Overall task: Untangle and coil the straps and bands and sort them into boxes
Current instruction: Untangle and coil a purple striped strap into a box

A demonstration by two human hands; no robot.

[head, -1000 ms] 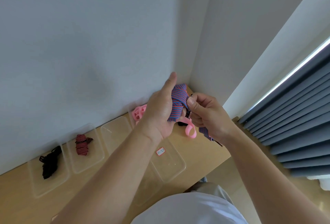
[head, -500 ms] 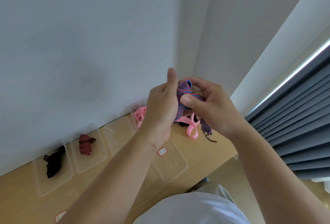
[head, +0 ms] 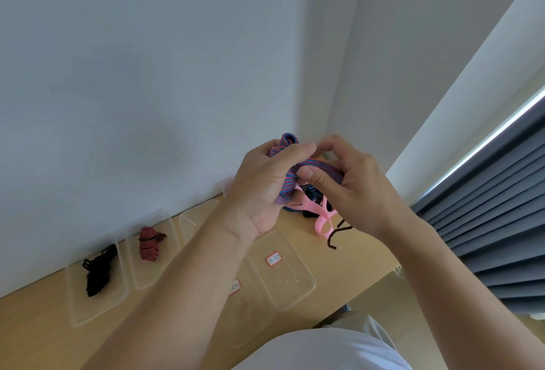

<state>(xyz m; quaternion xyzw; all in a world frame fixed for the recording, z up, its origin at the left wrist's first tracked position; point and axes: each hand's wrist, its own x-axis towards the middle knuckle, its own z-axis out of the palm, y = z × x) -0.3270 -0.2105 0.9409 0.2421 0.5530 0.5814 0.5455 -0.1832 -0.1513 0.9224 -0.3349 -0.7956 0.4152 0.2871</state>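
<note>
A blue-and-red striped strap is held above the wooden table, partly wound round the fingers of my left hand. My right hand pinches the strap's free length, thumb on top. Beneath both hands lies a tangle with a pink band and a dark cord. A coiled red-and-black strap sits in one clear box, a black strap in the box to its left.
Several clear plastic boxes stand on the table; one with a red label is near the front edge, another by the wall. Walls meet in a corner behind. Grey curtains hang right.
Both hands have kept winding the striped strap: my left index finger has folded down, and my right hand has brought the free length over and across the coil.
</note>
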